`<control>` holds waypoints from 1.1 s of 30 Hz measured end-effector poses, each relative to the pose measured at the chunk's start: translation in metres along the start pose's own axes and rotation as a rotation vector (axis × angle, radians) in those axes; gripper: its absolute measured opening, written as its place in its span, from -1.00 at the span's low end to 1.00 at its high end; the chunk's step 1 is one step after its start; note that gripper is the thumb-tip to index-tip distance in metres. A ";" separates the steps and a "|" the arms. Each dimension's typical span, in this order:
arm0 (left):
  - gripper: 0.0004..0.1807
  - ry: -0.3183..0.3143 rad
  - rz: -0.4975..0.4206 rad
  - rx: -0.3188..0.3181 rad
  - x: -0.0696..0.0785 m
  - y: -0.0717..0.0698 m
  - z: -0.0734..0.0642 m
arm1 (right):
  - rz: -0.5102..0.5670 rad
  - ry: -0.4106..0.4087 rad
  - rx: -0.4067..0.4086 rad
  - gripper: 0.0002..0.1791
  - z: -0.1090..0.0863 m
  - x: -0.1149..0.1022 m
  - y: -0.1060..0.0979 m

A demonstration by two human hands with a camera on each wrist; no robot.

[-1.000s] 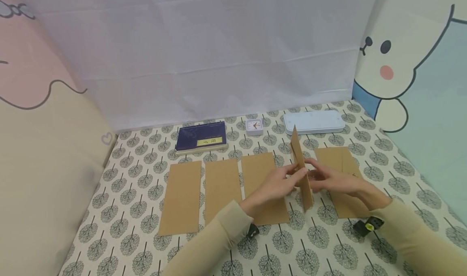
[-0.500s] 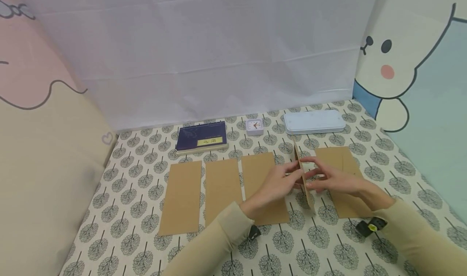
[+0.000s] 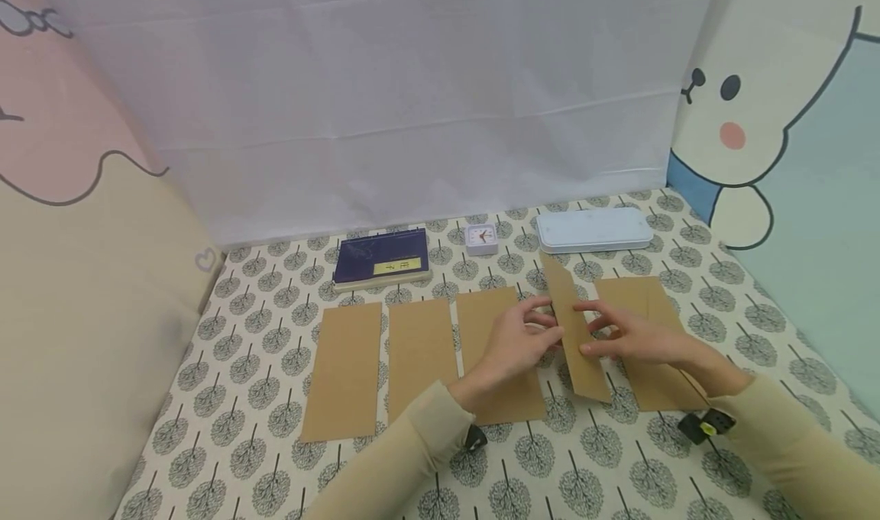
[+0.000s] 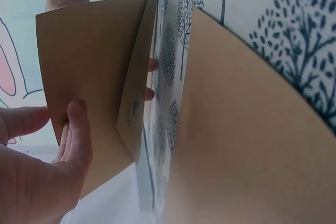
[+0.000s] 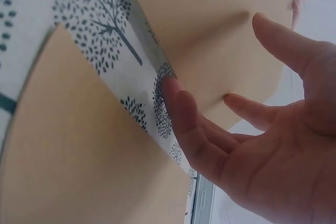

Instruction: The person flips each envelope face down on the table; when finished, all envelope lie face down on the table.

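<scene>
A brown kraft envelope (image 3: 576, 337) stands tilted on its long edge, right of centre in the head view. My left hand (image 3: 519, 337) pinches it between thumb and fingers at its upper edge. A pointed flap (image 4: 135, 103) with small print hangs slightly away from the envelope's body in the left wrist view. My right hand (image 3: 635, 340) has its fingers spread at the envelope's right face. Its thumb and index fingertips touch or nearly touch that face, while other fingers reach toward the lower edge. Another envelope (image 3: 629, 298) lies flat beneath the right hand.
Three more brown envelopes lie flat in a row to the left, the nearest one (image 3: 484, 314) partly under the left hand. Behind them are a dark blue book (image 3: 374, 253), a small square clock (image 3: 481, 239) and a pale blue tin case (image 3: 594, 228). Cloth walls surround the table.
The envelope has turned from nearly edge-on to leaning left, so its right face now shows. My left hand has shifted slightly left, and the right hand's fingers have spread.
</scene>
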State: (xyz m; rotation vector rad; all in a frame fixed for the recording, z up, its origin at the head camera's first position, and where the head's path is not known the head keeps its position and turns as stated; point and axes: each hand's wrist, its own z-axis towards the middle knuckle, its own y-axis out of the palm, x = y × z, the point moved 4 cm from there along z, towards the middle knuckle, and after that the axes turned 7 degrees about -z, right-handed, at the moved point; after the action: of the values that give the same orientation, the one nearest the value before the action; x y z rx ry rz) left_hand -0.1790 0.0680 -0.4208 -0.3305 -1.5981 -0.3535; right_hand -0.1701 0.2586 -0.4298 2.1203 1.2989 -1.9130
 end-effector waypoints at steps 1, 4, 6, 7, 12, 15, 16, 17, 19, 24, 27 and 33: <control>-0.43 0.001 0.008 0.003 0.000 -0.001 0.000 | -0.010 0.001 0.005 -0.18 0.000 0.000 0.000; -0.42 0.005 0.021 0.018 -0.001 -0.002 -0.001 | -0.048 -0.002 0.023 -0.18 -0.001 0.000 0.000; -0.41 0.005 0.026 0.031 -0.001 -0.003 -0.001 | -0.073 -0.007 0.035 -0.19 -0.001 -0.001 -0.001; -0.41 0.004 0.035 0.039 -0.002 -0.003 -0.001 | -0.088 -0.006 0.040 -0.18 -0.001 -0.002 -0.001; -0.42 0.002 0.136 0.060 -0.006 -0.006 0.000 | -0.162 0.014 0.054 -0.16 -0.002 -0.003 -0.003; -0.41 -0.019 0.206 0.065 -0.008 -0.007 0.000 | -0.232 0.021 0.066 -0.15 -0.001 -0.002 -0.003; -0.40 -0.035 0.215 0.068 -0.009 -0.007 0.000 | -0.259 0.019 0.072 -0.15 -0.001 -0.002 -0.003; -0.39 -0.049 0.222 0.067 -0.010 -0.007 0.000 | -0.286 0.020 0.078 -0.15 -0.001 -0.002 -0.003; -0.37 -0.071 0.241 0.065 -0.011 -0.007 0.000 | -0.334 0.024 0.089 -0.16 -0.001 -0.002 -0.003; -0.32 -0.097 0.336 0.060 -0.014 -0.009 0.001 | -0.386 0.039 0.106 -0.18 0.001 -0.002 -0.002; -0.31 -0.107 0.391 0.045 -0.015 -0.010 0.000 | -0.406 0.038 0.114 -0.20 0.001 -0.003 -0.003; -0.27 -0.133 0.453 -0.004 -0.020 -0.011 -0.001 | -0.470 0.025 0.129 -0.21 0.002 -0.004 -0.003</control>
State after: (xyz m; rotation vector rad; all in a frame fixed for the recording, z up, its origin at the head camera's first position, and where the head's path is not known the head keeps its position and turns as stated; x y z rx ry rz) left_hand -0.1818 0.0575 -0.4407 -0.7150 -1.5979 0.0150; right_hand -0.1730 0.2567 -0.4254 2.0330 1.8635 -2.1877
